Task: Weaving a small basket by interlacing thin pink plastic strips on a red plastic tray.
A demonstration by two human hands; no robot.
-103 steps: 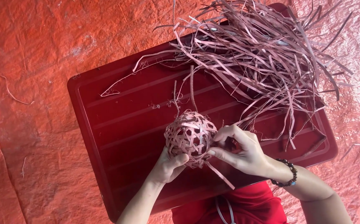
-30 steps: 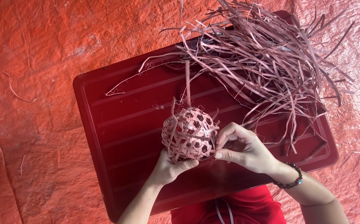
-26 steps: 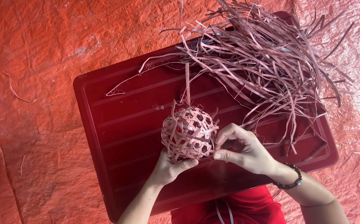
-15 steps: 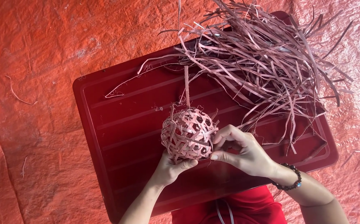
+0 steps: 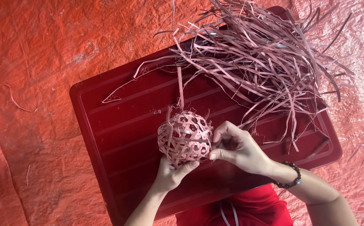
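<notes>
Left hand (image 5: 170,172) cupping woven ball (image 5: 185,137), right hand (image 5: 236,148) seemingly pinching a strip; loose end risks unravelling near tray (image 5: 119,138) front edge.

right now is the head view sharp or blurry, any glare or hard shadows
Head view: sharp overall, weave of the round pinkish woven strip ball crisp; soft even light with a red cast; mild sheen on the dark red plastic tray and the crinkled orange tarp; only faint shadows under the hands.

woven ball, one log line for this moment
left hand: holds woven ball | right hand: pinches its side | under: red tray | loose strips: tray's far end
</notes>
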